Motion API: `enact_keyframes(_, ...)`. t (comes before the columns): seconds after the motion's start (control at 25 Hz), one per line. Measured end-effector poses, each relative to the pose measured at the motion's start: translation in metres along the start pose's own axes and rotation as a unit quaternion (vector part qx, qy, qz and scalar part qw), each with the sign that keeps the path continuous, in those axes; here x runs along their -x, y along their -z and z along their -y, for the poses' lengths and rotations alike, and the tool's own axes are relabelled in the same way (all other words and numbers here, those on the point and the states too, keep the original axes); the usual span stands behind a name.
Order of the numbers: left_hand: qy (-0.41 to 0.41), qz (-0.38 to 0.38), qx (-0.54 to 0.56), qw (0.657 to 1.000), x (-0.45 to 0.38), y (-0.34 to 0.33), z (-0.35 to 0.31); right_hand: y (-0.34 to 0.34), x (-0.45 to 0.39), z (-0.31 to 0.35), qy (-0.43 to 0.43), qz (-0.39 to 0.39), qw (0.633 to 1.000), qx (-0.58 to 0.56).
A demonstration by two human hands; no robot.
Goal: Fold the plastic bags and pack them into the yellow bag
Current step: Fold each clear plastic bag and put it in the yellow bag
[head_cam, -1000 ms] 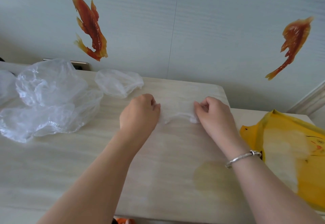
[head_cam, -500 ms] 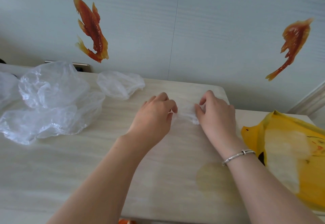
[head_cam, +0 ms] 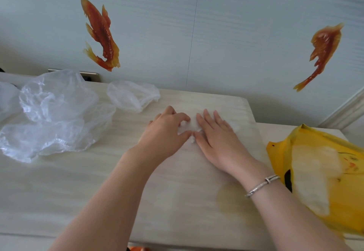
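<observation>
Head view shows both hands working a small clear plastic bag on the pale wooden table. The right hand lies flat on it with fingers straight and pressed down, while the left hand curls its fingers and pinches the bag's near edge, its thumb tip meeting the right thumb over a little white bunch of film. Only that bunch and a pale strip between the two sets of fingertips show — most of the bag is hidden under the palms, so I cannot tell how many folds it has. The likely trouble is spring-back: thin film holds no crease, and if the flat fingers lift before the pinch has the packet, it may puff open again. Trapped air under the right palm could do the same, and the slick film may slide on the smooth tabletop as the left fingers push toward the right. Well to the right of the right wrist, with its silver bracelet, lies the yellow bag, flat and with no mouth I can make out — dropping a loose packet in one-handed could let it unfold. Left of the left fingers, a heap of crumpled clear bags and one smaller bag wait unfolded.
</observation>
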State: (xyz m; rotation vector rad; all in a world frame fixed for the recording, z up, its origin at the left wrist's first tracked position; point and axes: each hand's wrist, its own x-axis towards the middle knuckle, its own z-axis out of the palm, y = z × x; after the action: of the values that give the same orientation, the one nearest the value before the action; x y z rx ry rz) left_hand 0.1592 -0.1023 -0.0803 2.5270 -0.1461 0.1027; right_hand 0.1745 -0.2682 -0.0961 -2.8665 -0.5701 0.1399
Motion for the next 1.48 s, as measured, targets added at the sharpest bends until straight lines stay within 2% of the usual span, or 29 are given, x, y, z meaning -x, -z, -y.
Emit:
enact_keyframes(0.12, 0.02, 0.003, 0.0, 1.0, 0.001, 0.003, 0.003, 0.0, 0.001, 0.003, -0.008, 0.014, 1.0, 0.016)
enact_keyframes(0.2, 0.041, -0.008, -0.013, 0.999, 0.002, 0.004, 0.004, 0.001, 0.001, 0.001, 0.001, 0.005, 1.0, -0.013)
enact_keyframes(0.28, 0.088, -0.021, -0.031, 0.995, 0.003, 0.005, 0.004, 0.004, 0.004, -0.002, 0.003, -0.035, 0.992, -0.121)
enact_keyframes(0.36, 0.149, -0.025, -0.053, 0.987, 0.004, 0.008, 0.0, 0.012, 0.011, -0.006, 0.003, -0.115, 0.969, -0.219)
enact_keyframes(0.4, 0.175, -0.021, -0.074, 0.982, 0.005, 0.01, -0.003, 0.016, 0.015, -0.007, 0.011, -0.149, 0.965, -0.215)
enact_keyframes(0.48, 0.2, -0.007, -0.128, 0.971, 0.008, 0.01, -0.01, 0.021, 0.026, -0.008, 0.046, -0.178, 0.973, -0.139)
enact_keyframes(0.6, 0.21, 0.015, -0.141, 0.967, 0.014, 0.008, -0.019, 0.021, 0.045, -0.003, 0.086, -0.144, 0.985, -0.04)
enact_keyframes(0.76, 0.23, 0.06, -0.061, 0.969, 0.025, 0.005, -0.032, 0.018, 0.061, -0.003, 0.107, -0.101, 0.988, -0.039)
enact_keyframes(0.92, 0.207, 0.125, 0.022, 0.97, 0.036, 0.007, -0.045, 0.02, 0.068, -0.01, 0.105, -0.086, 0.99, -0.048)
enact_keyframes(1.0, 0.173, 0.106, 0.035, 0.979, 0.039, 0.008, -0.049, 0.023, 0.071, -0.012, 0.085, -0.089, 0.989, -0.08)
enact_keyframes(1.08, 0.109, 0.069, 0.007, 0.992, 0.041, 0.009, -0.05, 0.026, 0.074, -0.014, 0.049, -0.087, 0.982, -0.16)
enact_keyframes(1.16, 0.041, 0.07, -0.011, 0.997, 0.04, 0.005, -0.05, 0.028, 0.074, -0.017, 0.013, -0.092, 0.966, -0.24)
enact_keyframes(1.24, 0.009, 0.083, -0.026, 0.996, 0.037, -0.003, -0.051, 0.029, 0.072, -0.021, -0.019, -0.097, 0.952, -0.29)
enact_keyframes(1.48, 0.076, 0.03, -0.031, 0.996, 0.017, -0.019, -0.049, 0.03, 0.057, -0.024, -0.11, -0.111, 0.913, -0.377)
